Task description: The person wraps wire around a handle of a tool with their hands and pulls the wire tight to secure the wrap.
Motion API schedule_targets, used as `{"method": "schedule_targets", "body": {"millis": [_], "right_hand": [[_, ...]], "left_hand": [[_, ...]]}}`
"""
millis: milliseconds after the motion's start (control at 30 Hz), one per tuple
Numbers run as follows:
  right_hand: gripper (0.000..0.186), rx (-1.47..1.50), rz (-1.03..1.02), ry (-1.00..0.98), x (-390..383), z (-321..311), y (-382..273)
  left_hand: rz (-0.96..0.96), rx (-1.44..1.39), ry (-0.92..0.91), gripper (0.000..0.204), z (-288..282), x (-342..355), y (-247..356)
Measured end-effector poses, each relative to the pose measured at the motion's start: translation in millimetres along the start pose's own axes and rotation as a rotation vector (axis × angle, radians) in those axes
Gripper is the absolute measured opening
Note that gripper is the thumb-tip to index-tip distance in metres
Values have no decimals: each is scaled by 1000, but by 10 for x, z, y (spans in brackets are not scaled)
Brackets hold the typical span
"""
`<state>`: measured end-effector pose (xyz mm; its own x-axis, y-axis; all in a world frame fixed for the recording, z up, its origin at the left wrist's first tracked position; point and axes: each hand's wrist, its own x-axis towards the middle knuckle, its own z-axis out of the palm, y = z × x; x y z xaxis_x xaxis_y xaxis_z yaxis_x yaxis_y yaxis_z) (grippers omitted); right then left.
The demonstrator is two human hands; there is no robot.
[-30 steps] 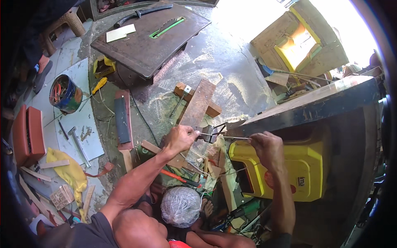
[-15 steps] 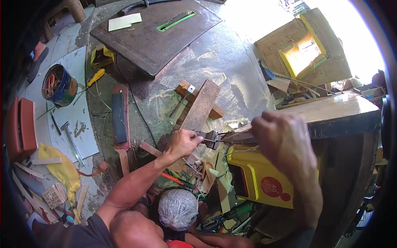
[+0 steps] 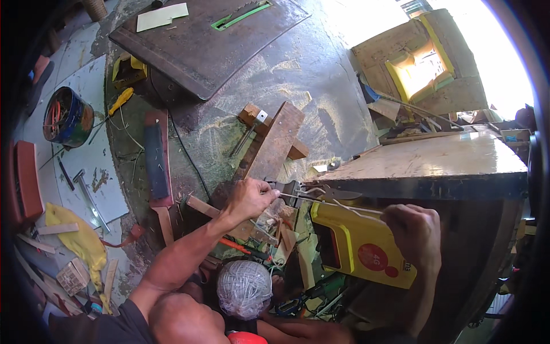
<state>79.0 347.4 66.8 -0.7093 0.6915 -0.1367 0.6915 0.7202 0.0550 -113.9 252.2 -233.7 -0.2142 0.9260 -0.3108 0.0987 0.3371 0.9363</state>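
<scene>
A thin pale cord (image 3: pixel 358 211) stretches between my two hands. My left hand (image 3: pixel 252 198) is closed in a pinch on one end of it, just left of a dark wooden piece like a handle (image 3: pixel 291 189). From that piece a flat dark blade shape (image 3: pixel 338 194) points right, in front of the bench edge. The cord passes close by the handle; whether it is wound round it I cannot tell. My right hand (image 3: pixel 413 232) is closed on the other end of the cord, above the yellow box. A plastic-wrapped ball of pale strands (image 3: pixel 245 289) sits between my legs.
A wooden cross-shaped stand (image 3: pixel 276 140) rises beyond my left hand. The yellow box (image 3: pixel 375 269) stands below the bench (image 3: pixel 435 155) at right. A table with a saw blade (image 3: pixel 206 51) is at the far side. Tools and wood scraps (image 3: pixel 286 241) litter the floor.
My right hand has moved down and to the right, drawing the cord out straighter. My left hand keeps its pinch beside the handle. The view has shifted slightly.
</scene>
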Motion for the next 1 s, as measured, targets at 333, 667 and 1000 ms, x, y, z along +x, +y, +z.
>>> {"method": "schedule_targets", "body": {"millis": [333,667,1000], "right_hand": [[11,-412,-392,141,395,-416,-597],[12,-342,-607,92,2466,233,-622],[20,-64,-444,-62,3140,2079,222]], "left_hand": [[-3,75,-23,35,18,-45,61],[-11,66,-3,36,-9,-29,37],[6,-4,-37,31,-23,-59,56]]}}
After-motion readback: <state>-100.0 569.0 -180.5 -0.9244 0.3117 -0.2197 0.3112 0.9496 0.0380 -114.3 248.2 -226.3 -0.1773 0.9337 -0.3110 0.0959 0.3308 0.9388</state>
